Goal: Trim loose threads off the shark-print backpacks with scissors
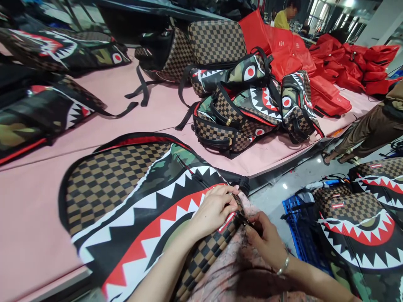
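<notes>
A large checkered backpack with a red-and-white shark-mouth print lies in front of me, partly on the pink table and partly over my lap. My left hand has its fingers curled over the bag's right edge, beside a small red-and-white label, gripping the material there. Just to the right, my right hand is closed on a slim black piece at the same edge. Whether that piece is a tool or a part of the bag is hard to make out. The two hands are close together.
Shark-print backpacks lie across the pink table, with more at its left. Red bags are heaped at the far end. Finished-looking bags sit by a blue crate at right. A person's legs stand beyond.
</notes>
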`<state>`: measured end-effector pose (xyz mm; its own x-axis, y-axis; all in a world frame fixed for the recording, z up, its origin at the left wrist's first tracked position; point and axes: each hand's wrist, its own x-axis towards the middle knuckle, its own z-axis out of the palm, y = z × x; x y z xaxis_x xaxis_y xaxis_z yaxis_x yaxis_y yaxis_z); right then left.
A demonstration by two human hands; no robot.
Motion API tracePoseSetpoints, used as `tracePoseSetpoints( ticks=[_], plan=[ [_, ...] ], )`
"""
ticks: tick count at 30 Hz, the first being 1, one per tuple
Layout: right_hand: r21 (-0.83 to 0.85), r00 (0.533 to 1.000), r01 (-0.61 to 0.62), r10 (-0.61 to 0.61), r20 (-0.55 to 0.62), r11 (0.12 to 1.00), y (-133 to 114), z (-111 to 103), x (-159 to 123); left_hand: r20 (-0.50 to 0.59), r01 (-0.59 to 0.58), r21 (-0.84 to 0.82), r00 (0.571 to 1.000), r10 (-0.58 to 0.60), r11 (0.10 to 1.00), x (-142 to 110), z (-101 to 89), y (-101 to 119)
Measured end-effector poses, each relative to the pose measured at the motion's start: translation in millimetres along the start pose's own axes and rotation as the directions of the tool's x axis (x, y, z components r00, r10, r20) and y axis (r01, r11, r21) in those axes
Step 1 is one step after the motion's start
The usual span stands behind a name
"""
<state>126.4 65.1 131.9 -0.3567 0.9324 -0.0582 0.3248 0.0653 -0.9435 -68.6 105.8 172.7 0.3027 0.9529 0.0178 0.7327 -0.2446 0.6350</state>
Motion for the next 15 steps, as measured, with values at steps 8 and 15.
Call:
tracePoseSetpoints(
  ticks=[8, 15],
  plan=[
    [-0.129, 0.997, 0.081, -0.079, 0.017, 0.988, -4.5, 2.2, 10.2, -0.029, -0.003, -0.043, 1.000, 0.002, 0.999, -0.5, -0.8, 3.6],
    [0.078, 0.999, 0.038, -0.038, 0.003, 0.996, 9.2, 1.9, 12.9, -0.256, 0.095, -0.304, 0.950, -0.177, 0.948, 2.0, -1.5, 3.0]
  ],
)
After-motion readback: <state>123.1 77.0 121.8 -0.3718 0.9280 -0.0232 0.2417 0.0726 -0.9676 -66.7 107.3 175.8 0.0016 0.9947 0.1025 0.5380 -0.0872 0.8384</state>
